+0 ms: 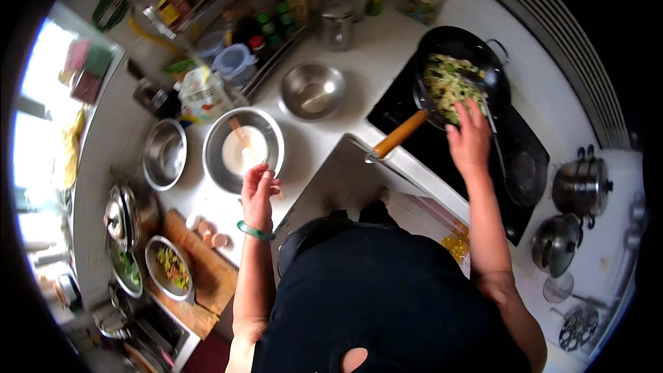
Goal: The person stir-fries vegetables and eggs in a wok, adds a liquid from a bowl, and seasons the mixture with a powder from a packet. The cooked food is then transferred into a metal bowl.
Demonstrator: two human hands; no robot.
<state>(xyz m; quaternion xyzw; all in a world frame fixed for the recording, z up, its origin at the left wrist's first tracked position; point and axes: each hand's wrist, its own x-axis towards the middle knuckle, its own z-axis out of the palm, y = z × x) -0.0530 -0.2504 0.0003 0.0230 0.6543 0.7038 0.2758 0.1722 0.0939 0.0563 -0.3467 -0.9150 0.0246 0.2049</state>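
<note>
My right hand [471, 137] is open, fingers stretched over the near edge of a black wok [494, 72]. In the wok lies a chopped pale and green food mixture [445, 81]. A long-handled cooking utensil [492, 121] leans in the wok, its handle running just right of this hand; I see no grip on it. My left hand [258, 190], with a green bangle [255, 231] at the wrist, hovers by the near right rim of a large steel basin [215, 166]. Its fingers are loosely bent and apart, with nothing visible in them. White contents [243, 155] and a brown stick-like tool [238, 131] are in the basin.
The wok's wooden handle [402, 135] juts toward me over the black cooktop [526, 197]. Steel bowls [312, 91] stand on the counter. Eggshells [207, 231] lie beside a cutting board [214, 280] bearing a bowl of chopped vegetables [171, 267]. Lidded pots [580, 183] stand far right.
</note>
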